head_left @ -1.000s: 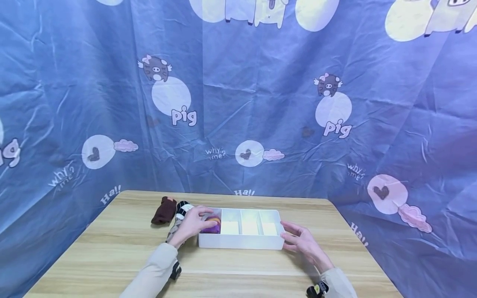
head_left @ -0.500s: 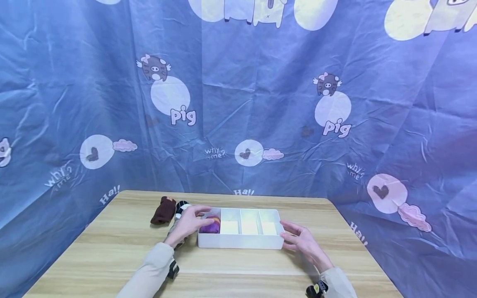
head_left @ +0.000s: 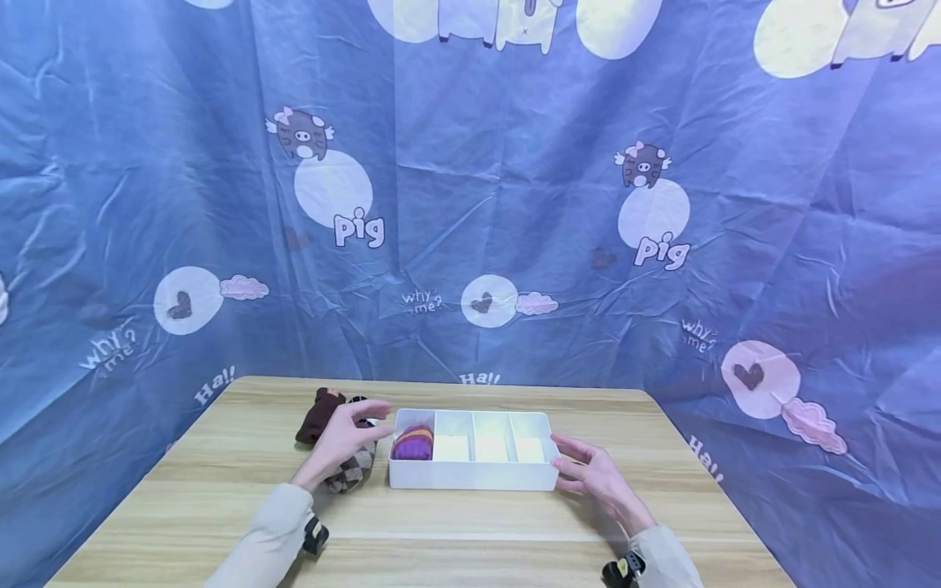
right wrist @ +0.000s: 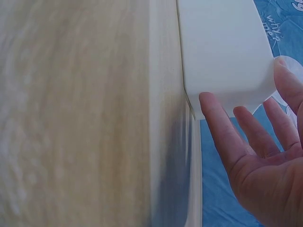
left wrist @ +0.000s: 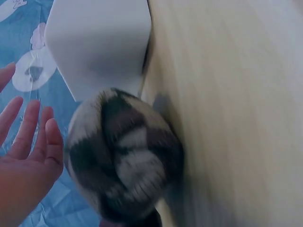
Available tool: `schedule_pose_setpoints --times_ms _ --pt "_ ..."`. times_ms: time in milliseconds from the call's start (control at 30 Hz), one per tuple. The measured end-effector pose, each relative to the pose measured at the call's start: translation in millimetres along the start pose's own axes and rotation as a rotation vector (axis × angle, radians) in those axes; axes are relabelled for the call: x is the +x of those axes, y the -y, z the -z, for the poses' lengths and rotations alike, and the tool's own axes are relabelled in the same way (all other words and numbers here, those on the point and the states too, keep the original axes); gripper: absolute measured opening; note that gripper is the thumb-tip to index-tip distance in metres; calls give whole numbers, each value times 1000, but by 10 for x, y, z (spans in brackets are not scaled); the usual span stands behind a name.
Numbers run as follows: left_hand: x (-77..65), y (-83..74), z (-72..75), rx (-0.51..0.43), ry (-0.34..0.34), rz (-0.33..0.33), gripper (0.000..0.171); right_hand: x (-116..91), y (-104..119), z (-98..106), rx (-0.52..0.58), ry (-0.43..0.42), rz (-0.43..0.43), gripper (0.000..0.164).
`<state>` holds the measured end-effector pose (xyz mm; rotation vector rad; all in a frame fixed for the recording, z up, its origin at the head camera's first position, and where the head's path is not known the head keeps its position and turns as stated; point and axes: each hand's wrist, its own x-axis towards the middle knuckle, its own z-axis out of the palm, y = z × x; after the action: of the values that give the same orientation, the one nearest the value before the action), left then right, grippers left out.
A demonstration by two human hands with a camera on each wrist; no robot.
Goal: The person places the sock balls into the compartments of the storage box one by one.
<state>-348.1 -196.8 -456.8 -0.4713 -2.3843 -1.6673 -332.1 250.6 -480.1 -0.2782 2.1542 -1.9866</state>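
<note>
A white box (head_left: 474,475) with a row of compartments stands on the table. In its leftmost compartment lies a purple rolled sock (head_left: 414,446) with an orange stripe. My left hand (head_left: 340,441), fingers spread and holding nothing, is just left of the box, over a checkered rolled sock (head_left: 353,471). In the left wrist view that sock (left wrist: 125,158) lies close beside the hand, near the box's end. My right hand (head_left: 599,480) has its fingertips against the box's right end, with the thumb (right wrist: 287,78) at the rim.
A dark brown rolled sock (head_left: 318,418) lies left of the left hand, farther back. A black sock with white lines (head_left: 358,399) is mostly hidden behind that hand. Beyond the wooden table (head_left: 456,539) hangs a blue printed curtain (head_left: 470,204).
My left hand has let go of the purple sock, come out of the leftmost compartment and moved left over the checkered sock. The right hand stays at the box's right end.
</note>
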Motion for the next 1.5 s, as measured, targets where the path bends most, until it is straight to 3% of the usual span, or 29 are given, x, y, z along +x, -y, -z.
schedule_pose_setpoints --times_ms 167,333,567,800,1067,1500 --pt "-66 61 83 -41 -13 4 45 -10 3 5 2 2 0 67" --pt "-145 111 183 -83 18 33 48 -10 -2 10 6 -5 -3 68" --pt "-290 144 337 32 -2 77 47 9 -4 -2 12 -8 -7 70" --pt "-394 229 377 41 65 44 52 8 -11 -8 11 -1 2 69" --pt "-363 287 392 -11 175 34 54 5 -17 -6 11 12 3 68" --pt "-325 268 380 71 237 94 54 14 -13 24 19 2 7 69"
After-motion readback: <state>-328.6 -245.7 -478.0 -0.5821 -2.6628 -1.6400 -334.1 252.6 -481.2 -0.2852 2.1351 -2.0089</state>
